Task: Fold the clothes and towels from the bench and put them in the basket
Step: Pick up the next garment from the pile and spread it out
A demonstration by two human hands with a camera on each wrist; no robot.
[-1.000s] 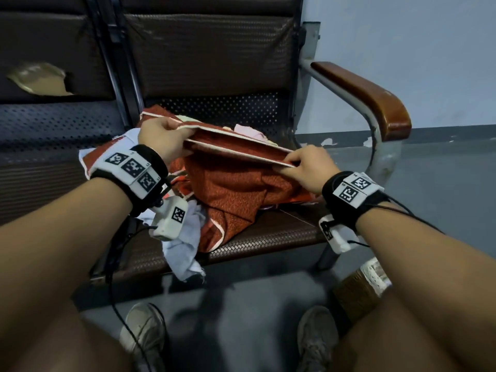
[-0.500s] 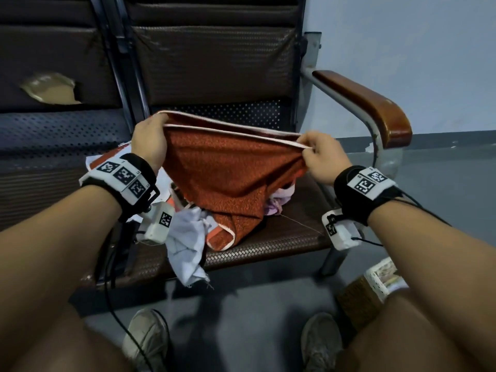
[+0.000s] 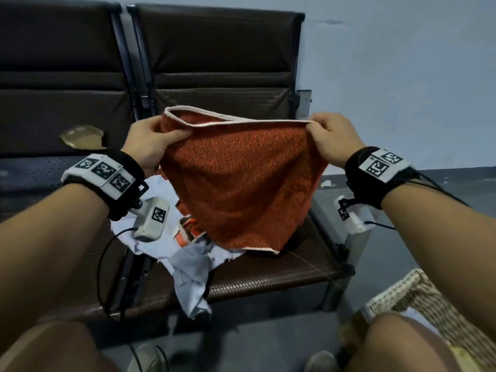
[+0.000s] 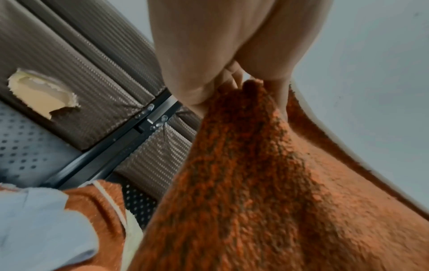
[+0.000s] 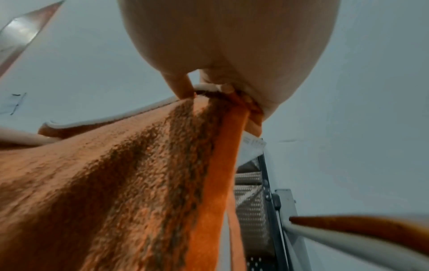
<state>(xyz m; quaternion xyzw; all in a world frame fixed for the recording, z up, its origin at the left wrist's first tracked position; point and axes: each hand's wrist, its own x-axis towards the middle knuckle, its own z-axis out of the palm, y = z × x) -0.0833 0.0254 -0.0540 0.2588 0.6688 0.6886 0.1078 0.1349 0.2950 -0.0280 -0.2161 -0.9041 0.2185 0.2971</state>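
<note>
An orange towel (image 3: 241, 183) with a pale hem hangs in the air above the bench seat (image 3: 268, 275), stretched between both hands. My left hand (image 3: 158, 138) pinches its upper left corner, and my right hand (image 3: 327, 138) pinches the upper right corner. The wrist views show the same towel (image 4: 255, 183) (image 5: 116, 183) falling from my curled fingers (image 4: 197, 95) (image 5: 181, 86). Under it on the seat lies a pile with a light blue cloth (image 3: 188, 269) and another orange piece (image 3: 185, 234). A woven basket (image 3: 418, 304) stands on the floor at the lower right.
The bench has dark padded backrests (image 3: 214, 63), one torn at the left (image 3: 80, 135). A wooden armrest (image 5: 348, 227) sits beside my right hand. My knees and shoes fill the lower edge. A pale wall (image 3: 402, 76) stands behind.
Both hands have lifted the orange towel up off the pile and spread it wide. It now hangs free above the seat.
</note>
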